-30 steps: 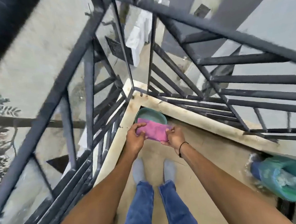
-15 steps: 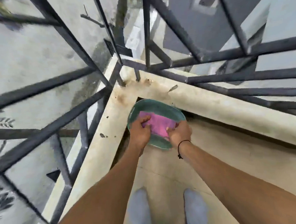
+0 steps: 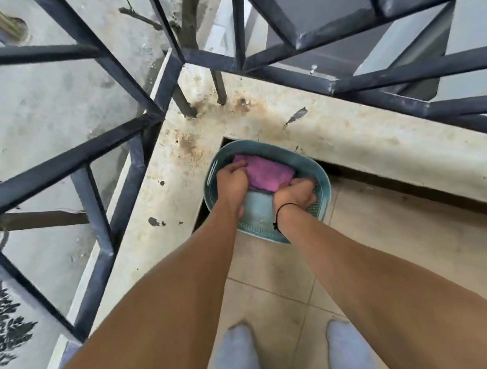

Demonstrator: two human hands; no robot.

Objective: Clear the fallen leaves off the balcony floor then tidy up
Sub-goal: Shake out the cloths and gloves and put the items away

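Both hands, left (image 3: 234, 182) and right (image 3: 294, 193), apparently grip pink cloth (image 3: 267, 172) inside basket (image 3: 321, 180).

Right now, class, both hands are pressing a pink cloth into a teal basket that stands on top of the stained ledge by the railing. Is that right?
Not quite. The head view shows the left hand and right hand holding the pink cloth in the teal basket, but the basket stands on the tiled floor in the corner below the stained ledge, not on top of it.
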